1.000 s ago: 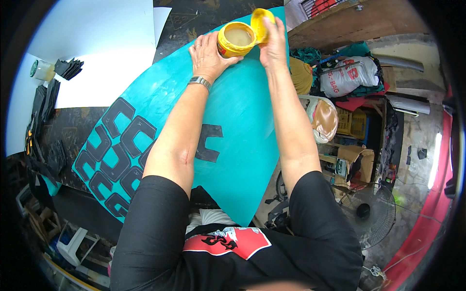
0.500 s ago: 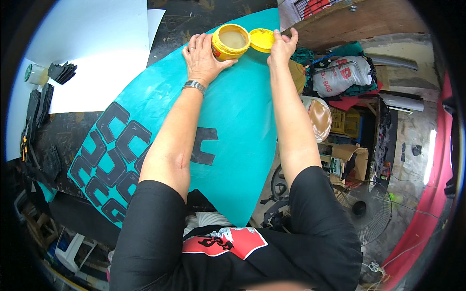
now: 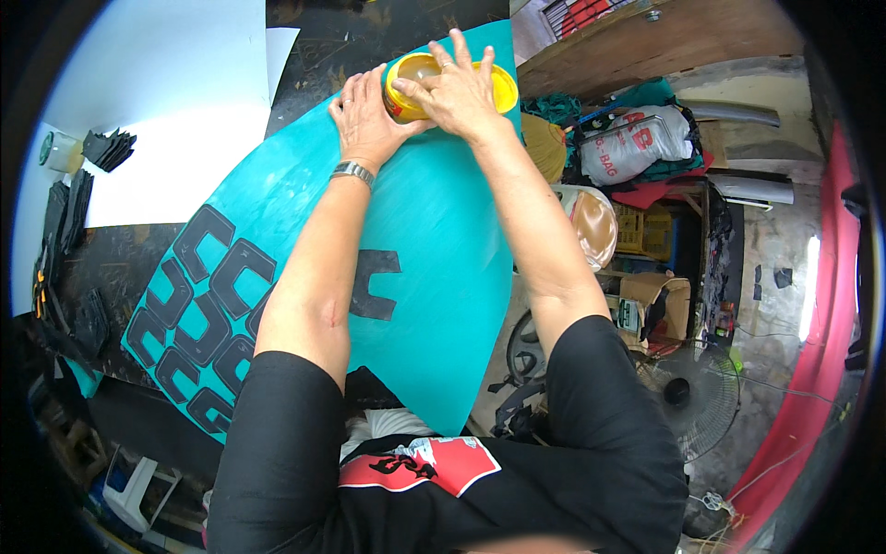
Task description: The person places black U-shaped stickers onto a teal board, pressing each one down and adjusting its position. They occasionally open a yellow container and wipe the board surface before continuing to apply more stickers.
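Observation:
A yellow jar (image 3: 394, 90) with a pale, cloudy content stands near the far edge of a teal sheet (image 3: 434, 231). My left hand (image 3: 367, 125) is around the jar's left side, thumb along its near side. Over the jar's mouth is my right hand (image 3: 459, 100), fingers spread and thumb across the opening; whether any fingertip touches the content is hidden. The yellow lid (image 3: 504, 90) lies flipped back to the right of the jar, partly behind the right hand. Several black U-shaped pieces (image 3: 203, 330) lie clustered at the sheet's left, and one black piece (image 3: 376, 284) lies apart, beside my left forearm.
White sheets (image 3: 157, 171) cover the table's far left, with stacked black scraps (image 3: 108, 150) and a small clear jar (image 3: 61, 152) on them. A wooden panel (image 3: 664, 46) stands at the far right. Below it are a grey plastic bag (image 3: 637, 146) and a fan (image 3: 688, 397).
My right hand has left the lid and moved left over the jar's mouth. My left hand stays on the jar. The whole view has shifted slightly.

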The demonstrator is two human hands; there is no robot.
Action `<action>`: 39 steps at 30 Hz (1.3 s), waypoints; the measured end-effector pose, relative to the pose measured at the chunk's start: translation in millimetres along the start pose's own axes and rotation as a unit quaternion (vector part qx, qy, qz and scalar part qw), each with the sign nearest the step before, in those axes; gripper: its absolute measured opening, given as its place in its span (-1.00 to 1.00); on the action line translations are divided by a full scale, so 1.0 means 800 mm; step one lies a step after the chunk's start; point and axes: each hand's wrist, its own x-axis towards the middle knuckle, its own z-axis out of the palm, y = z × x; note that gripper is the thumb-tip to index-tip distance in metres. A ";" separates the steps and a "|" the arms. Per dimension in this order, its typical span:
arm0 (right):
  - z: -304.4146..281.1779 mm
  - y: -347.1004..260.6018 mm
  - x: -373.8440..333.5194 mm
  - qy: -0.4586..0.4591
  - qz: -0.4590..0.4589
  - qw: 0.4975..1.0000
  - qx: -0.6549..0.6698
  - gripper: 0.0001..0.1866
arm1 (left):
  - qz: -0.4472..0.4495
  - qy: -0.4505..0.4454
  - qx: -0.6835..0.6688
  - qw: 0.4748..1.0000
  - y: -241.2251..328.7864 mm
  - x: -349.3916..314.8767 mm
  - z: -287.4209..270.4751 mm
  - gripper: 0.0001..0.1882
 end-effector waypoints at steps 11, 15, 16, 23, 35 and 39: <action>-0.027 -0.029 -0.050 0.054 0.057 0.997 0.015 -0.59 | 0.024 -0.013 -0.139 0.990 0.003 0.008 -0.022 0.00; -0.026 -0.043 -0.065 0.025 0.054 0.998 0.010 -0.62 | -0.015 -0.029 -0.188 0.982 -0.009 0.008 -0.048 -0.17; -0.029 -0.044 -0.066 0.043 0.049 0.998 -0.022 -0.63 | 0.010 -0.013 -0.176 0.984 -0.017 0.011 -0.057 -0.23; -0.067 -0.083 -0.154 0.102 -0.042 0.950 0.291 -0.64 | -0.106 0.046 -0.226 0.967 -0.093 -0.116 -0.244 -0.59; -0.076 -0.293 -0.425 -0.077 0.054 0.909 0.406 -0.65 | -0.556 0.290 -0.189 0.755 -0.103 -0.532 -0.482 -0.28; -0.057 -0.276 -0.428 -0.046 0.112 0.923 0.365 -0.65 | -0.584 0.218 -0.485 0.613 -0.078 -0.568 -0.472 -0.49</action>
